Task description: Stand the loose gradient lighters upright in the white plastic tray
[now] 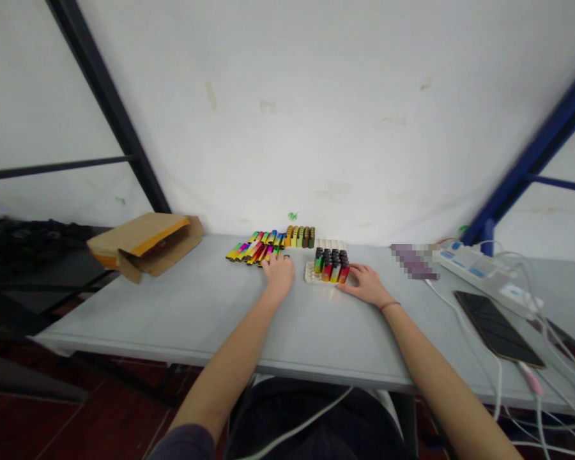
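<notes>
My left hand (pixel 278 271) reaches to the near right edge of a pile of colourful lighters (pixel 252 249) lying on the table. Its fingers are curled downward, with the dark end of a lighter (pixel 286 257) showing beside them; the grip itself is mostly hidden. A white tray with holes (pixel 310 273) stands to the right, its right part filled with rows of upright black-topped lighters (pixel 335 271). My right hand (pixel 367 286) holds the right end of this tray, thumb at the near corner and fingers along the side.
Behind stand yellow to brown upright pieces (pixel 301 236) beside another white tray (pixel 331 245). An open cardboard box (pixel 148 239) lies left. A phone (pixel 498 326), a power strip (pixel 489 278) and loose white cables are on the right. The wall (pixel 316 128) closes off the back.
</notes>
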A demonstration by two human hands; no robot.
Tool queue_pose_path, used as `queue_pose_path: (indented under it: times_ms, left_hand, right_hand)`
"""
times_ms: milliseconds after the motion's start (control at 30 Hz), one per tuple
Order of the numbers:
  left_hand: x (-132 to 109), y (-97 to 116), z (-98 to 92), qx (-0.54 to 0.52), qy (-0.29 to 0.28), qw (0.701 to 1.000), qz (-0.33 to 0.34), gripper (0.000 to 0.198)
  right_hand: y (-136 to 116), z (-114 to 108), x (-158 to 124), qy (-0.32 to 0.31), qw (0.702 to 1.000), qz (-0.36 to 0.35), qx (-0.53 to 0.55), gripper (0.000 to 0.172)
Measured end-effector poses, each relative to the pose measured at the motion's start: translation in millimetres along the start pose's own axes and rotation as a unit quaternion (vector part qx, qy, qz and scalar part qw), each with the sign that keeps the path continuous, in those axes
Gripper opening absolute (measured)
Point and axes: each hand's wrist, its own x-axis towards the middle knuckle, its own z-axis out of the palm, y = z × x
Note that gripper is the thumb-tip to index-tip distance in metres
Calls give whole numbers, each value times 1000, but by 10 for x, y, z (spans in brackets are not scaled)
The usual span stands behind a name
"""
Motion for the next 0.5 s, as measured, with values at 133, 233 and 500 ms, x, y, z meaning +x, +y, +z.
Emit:
queue_pose_path:
  times_ms: [133, 233, 500]
  left_hand:
    - [-21, -26, -52, -1, -39, 999, -11, 37]
    - [5, -42, -43, -18, -63, 998, -3, 41]
    - [76, -59, 72, -24, -57, 998, 10, 35]
  right_hand:
    - [1, -6, -2, -2, 1000, 5, 0, 67]
    - [9, -2, 0, -3, 1000, 4, -1, 67]
    - [16, 5, 0, 0, 1000, 1, -1, 67]
